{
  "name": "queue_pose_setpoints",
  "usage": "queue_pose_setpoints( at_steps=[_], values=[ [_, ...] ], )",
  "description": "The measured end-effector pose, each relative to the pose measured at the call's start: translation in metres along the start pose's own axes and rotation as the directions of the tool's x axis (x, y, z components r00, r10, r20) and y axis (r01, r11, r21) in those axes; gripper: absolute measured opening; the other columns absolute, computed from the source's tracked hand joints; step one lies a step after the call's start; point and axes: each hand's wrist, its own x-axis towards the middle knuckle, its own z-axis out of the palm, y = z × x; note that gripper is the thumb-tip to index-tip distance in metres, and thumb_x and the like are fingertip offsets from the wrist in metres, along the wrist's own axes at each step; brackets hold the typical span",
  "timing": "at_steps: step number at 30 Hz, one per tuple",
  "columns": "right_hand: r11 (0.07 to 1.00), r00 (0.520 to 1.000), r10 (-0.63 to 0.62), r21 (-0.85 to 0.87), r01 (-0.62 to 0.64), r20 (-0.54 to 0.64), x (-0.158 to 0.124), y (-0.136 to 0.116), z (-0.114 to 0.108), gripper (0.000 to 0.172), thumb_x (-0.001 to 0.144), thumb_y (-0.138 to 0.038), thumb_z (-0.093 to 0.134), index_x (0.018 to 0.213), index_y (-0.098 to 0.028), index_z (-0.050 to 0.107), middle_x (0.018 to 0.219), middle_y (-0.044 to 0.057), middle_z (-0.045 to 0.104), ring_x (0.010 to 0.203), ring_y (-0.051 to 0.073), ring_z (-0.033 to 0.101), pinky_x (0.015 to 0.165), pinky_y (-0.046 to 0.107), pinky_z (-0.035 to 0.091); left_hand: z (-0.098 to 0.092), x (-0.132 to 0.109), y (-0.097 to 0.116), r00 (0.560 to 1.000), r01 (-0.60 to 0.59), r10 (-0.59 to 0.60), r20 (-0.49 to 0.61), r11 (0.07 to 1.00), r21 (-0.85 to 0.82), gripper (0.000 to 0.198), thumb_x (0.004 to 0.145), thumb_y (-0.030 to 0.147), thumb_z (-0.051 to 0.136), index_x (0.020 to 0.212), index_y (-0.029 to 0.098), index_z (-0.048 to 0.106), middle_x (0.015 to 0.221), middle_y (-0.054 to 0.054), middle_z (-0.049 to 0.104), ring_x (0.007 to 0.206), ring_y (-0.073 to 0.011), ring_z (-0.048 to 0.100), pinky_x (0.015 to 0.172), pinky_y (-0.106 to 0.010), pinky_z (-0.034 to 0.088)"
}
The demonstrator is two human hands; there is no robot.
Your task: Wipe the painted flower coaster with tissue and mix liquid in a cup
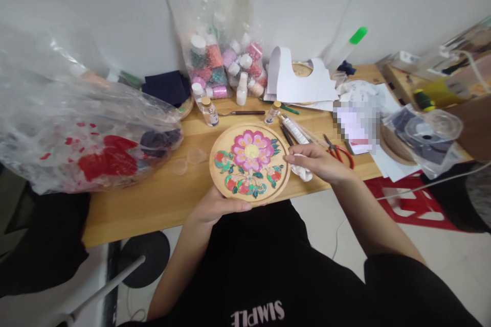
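A round wooden plate (218, 173) with a pink flower and red and green patterns lies at the near edge of the wooden table (153, 204). My left hand (215, 207) grips the plate's near rim, fingers curled round it. My right hand (316, 161) rests at the plate's right rim, closed on a crumpled white tissue (306, 172). A white tube (294, 130) and dark tools lie just beyond the right hand.
A large plastic bag (76, 133) with red items fills the table's left. A clear bag of small jars (226, 61) stands at the back, small bottles (209, 111) before it. Red-handled pliers (339, 152), white paper (295, 82) and clutter lie to the right.
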Motion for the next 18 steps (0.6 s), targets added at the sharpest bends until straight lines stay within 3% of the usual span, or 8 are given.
queue_pose_setpoints(
  at_steps=[6, 11, 15, 18],
  values=[
    [0.999, 0.998, -0.016, 0.046, 0.019, -0.066, 0.000, 0.015, 0.006, 0.050, 0.074, -0.064, 0.070, 0.062, -0.019, 0.053, 0.053, -0.006, 0.041, 0.049, 0.007, 0.033, 0.047, 0.025, 0.026, -0.003, 0.006, -0.001, 0.996, 0.029, -0.027, -0.088, 0.999, 0.024, 0.077, 0.047, 0.016, 0.091, 0.119, 0.018, 0.062, 0.115, -0.009, 0.076, 0.116, -0.0328, 0.067, 0.103, -0.046, 0.053],
    [0.999, 0.997, -0.018, 0.036, 0.021, -0.071, -0.003, 0.023, 0.007, 0.050, 0.076, -0.066, 0.068, 0.063, -0.020, 0.052, 0.053, -0.006, 0.042, 0.049, 0.008, 0.035, 0.048, 0.025, 0.029, -0.008, 0.003, 0.007, 0.976, 0.092, -0.044, -0.215, 0.971, 0.221, 0.086, 0.044, 0.022, 0.093, 0.121, 0.016, 0.054, 0.118, -0.014, 0.073, 0.112, -0.0344, 0.068, 0.094, -0.046, 0.057],
    [1.000, 0.998, -0.005, 0.007, 0.005, -0.067, -0.002, 0.030, 0.007, 0.052, 0.078, -0.068, 0.065, 0.064, -0.020, 0.052, 0.054, -0.005, 0.043, 0.050, 0.008, 0.036, 0.049, 0.025, 0.031, -0.010, -0.003, 0.011, 0.943, 0.082, 0.053, -0.328, 0.919, 0.385, 0.113, 0.051, 0.028, 0.090, 0.146, 0.020, 0.028, 0.115, -0.012, 0.072, 0.096, -0.0277, 0.073, 0.087, -0.043, 0.058],
    [0.999, 0.998, 0.011, -0.032, -0.013, -0.066, -0.001, 0.036, 0.009, 0.053, 0.080, -0.068, 0.063, 0.064, -0.020, 0.051, 0.054, -0.005, 0.044, 0.051, 0.008, 0.038, 0.050, 0.025, 0.032, -0.010, -0.005, 0.009, 0.930, 0.098, 0.082, -0.357, 0.884, 0.458, 0.123, 0.055, 0.028, 0.086, 0.153, 0.022, 0.012, 0.109, -0.010, 0.072, 0.087, -0.0243, 0.072, 0.081, -0.041, 0.057]
  ],
)
